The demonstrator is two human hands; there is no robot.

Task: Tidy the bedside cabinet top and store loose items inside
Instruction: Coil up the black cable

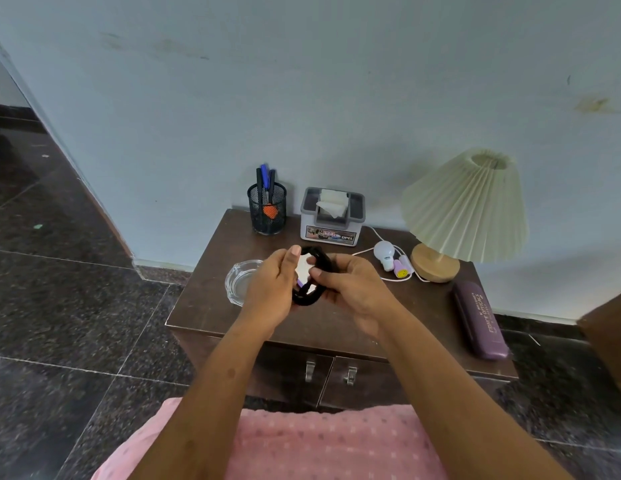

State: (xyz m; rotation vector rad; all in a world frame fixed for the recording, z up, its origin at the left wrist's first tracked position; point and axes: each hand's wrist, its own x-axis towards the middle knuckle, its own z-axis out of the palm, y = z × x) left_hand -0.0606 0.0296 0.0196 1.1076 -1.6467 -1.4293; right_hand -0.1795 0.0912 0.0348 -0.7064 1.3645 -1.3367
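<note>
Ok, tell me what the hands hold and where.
A coiled black cable: the left hand grips the coil's left side, the right hand pinches its right side.

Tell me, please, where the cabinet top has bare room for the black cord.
Bare wood runs along the front edge between the ashtray and the purple case. Crowded behind: pen cup, tissue box, lamp with its white cord.

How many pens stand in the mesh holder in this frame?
3, all upright in the mesh holder at the cabinet top's back left: left black pen, blue pen in the middle, right black pen. Shorter ones may be hidden behind the mesh.
</note>
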